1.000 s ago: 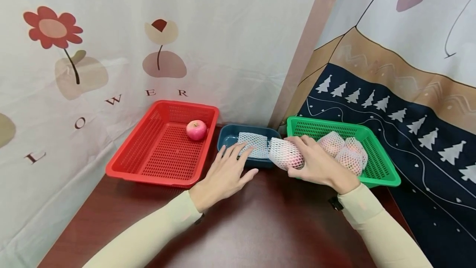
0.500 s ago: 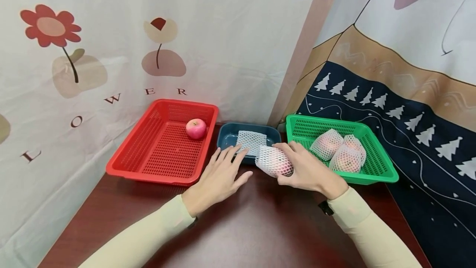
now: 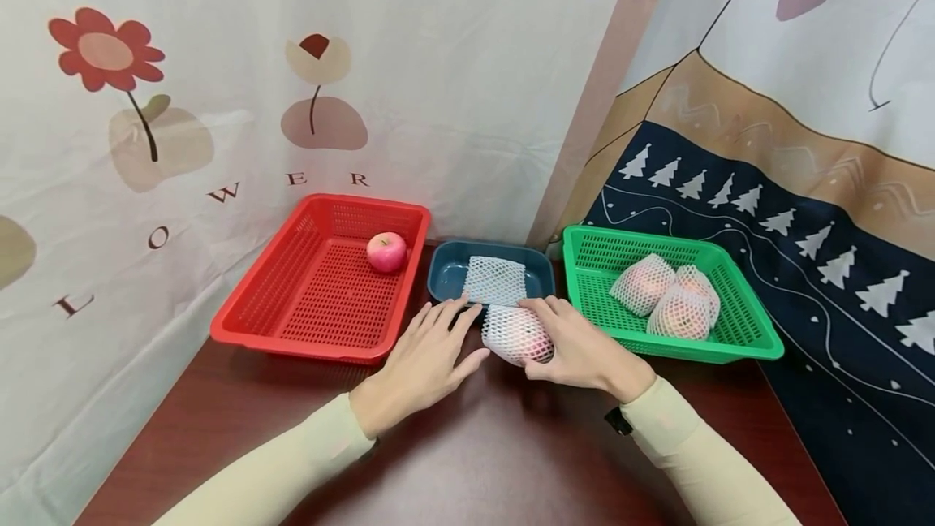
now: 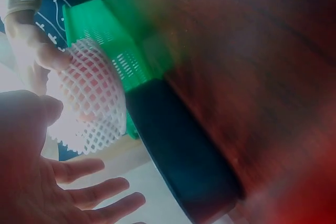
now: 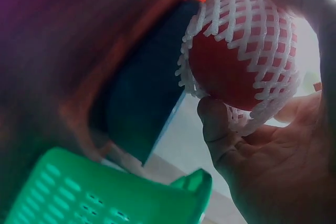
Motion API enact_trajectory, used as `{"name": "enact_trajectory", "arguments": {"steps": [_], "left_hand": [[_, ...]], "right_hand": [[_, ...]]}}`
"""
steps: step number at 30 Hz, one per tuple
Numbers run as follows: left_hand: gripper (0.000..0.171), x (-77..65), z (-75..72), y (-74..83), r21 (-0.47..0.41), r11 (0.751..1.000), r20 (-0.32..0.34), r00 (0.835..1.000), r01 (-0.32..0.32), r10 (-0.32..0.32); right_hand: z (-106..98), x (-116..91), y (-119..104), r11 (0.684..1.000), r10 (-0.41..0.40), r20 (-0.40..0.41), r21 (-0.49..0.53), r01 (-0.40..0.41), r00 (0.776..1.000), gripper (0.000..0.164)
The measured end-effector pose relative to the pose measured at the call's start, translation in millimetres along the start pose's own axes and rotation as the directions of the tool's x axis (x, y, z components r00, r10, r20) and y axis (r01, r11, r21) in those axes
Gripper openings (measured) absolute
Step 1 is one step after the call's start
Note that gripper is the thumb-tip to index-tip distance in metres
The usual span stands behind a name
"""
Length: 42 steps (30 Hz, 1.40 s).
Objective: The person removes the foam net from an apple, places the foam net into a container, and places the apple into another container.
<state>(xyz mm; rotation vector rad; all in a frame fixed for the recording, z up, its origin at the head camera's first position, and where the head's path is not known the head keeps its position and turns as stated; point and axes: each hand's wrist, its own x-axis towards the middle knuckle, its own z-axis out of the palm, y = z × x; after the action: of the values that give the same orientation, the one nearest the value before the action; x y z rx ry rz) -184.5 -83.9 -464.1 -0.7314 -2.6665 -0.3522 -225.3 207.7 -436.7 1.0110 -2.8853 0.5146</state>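
My right hand (image 3: 588,355) grips an apple in a white foam net (image 3: 515,336), above the table in front of the blue tray (image 3: 441,286). In the right wrist view, bare red skin of the apple (image 5: 223,69) shows through the net's open end. My left hand (image 3: 418,365) hovers just left of it, fingers spread and holding nothing; the left wrist view has its fingers (image 4: 100,192) stretched out beside the netted apple (image 4: 89,85). A flat foam net (image 3: 495,278) lies in the tray behind both hands.
On the left stands a red basket (image 3: 252,299) holding one bare apple (image 3: 386,252). A green basket (image 3: 763,335) on the right holds several netted apples (image 3: 679,315). Printed curtains hang behind the dark wooden table (image 3: 467,461).
My right hand has carried the netted apple left and toward me, away from the green basket, up to the left hand. My left hand has drawn back slightly, fingers still spread.
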Motion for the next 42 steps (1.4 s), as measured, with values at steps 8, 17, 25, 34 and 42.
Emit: {"name": "enact_trajectory", "arguments": {"steps": [8,17,25,34,42], "left_hand": [[0.069,-8.5,3.3,-3.6,-0.027,1.0,-0.009,1.0,0.002,-0.002],[0.068,-16.0,9.3,-6.6,-0.068,0.998,0.025,1.0,0.013,-0.012],[0.065,-20.5,11.5,-7.8,-0.133,0.989,0.059,0.997,0.063,-0.056],[0.061,-24.3,13.3,-14.4,-0.196,0.975,0.075,0.993,0.101,-0.088],[0.056,-22.0,12.7,-14.1,-0.233,0.966,0.089,0.992,0.11,-0.091]], "right_hand": [[17.8,3.4,0.0,1.0,-0.001,0.014,0.019,0.001,1.0,0.091],[33.3,3.7,0.8,1.0,0.02,0.069,0.018,-0.022,0.997,0.088],[37.6,4.3,0.5,0.999,-0.001,0.076,-0.035,0.004,0.997,0.09],[33.3,-0.2,1.8,0.999,0.029,0.12,-0.044,-0.024,0.992,0.092],[33.3,-2.4,3.0,0.998,-0.005,0.118,0.062,-0.003,0.993,0.097]]}}
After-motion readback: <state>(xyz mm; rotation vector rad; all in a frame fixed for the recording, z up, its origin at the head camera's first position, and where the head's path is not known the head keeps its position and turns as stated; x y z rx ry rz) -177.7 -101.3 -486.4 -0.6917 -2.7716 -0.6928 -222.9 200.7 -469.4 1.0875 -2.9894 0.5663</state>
